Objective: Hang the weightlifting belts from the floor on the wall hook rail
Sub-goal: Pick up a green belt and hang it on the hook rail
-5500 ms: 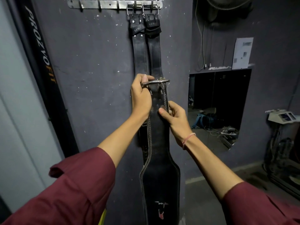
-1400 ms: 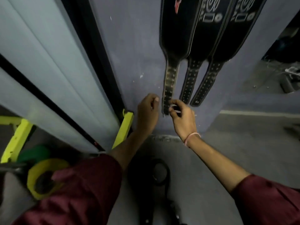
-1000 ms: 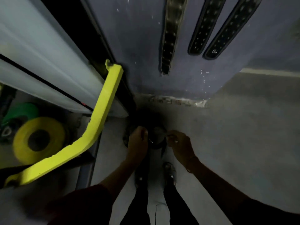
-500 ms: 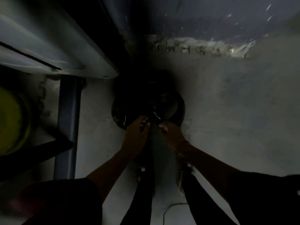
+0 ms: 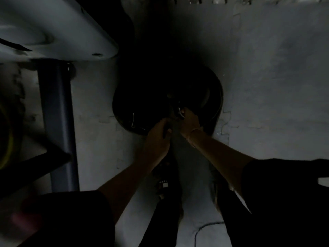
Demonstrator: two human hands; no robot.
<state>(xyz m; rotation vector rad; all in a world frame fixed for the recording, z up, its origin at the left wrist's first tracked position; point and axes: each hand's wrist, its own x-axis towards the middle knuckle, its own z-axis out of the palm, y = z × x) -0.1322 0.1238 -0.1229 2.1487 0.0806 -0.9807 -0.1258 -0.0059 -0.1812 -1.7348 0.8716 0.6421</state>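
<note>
Coiled black weightlifting belts [image 5: 142, 104] lie in deep shadow on the grey floor at the foot of the wall. A second loop [image 5: 211, 97] curves round on the right. My right hand [image 5: 189, 120] is on the coil, its fingers curled round a belt end where a bit of metal glints. Just left of it, my left hand [image 5: 158, 138] has its fingers curled at the coil's near edge. It is too dark to tell if that hand holds anything. The wall hook rail is out of view.
A pale machine panel [image 5: 53, 32] and a dark blue steel post [image 5: 57, 122] stand at the left, with a yellow weight plate [image 5: 5, 139] at the left edge. My legs and shoes [image 5: 163, 186] are below the hands. Grey floor [image 5: 276, 95] spreads to the right.
I have bent down from the hung belts on the wall to the floor. Both hands dropped to the coiled belts, and the view has closed in on them.
</note>
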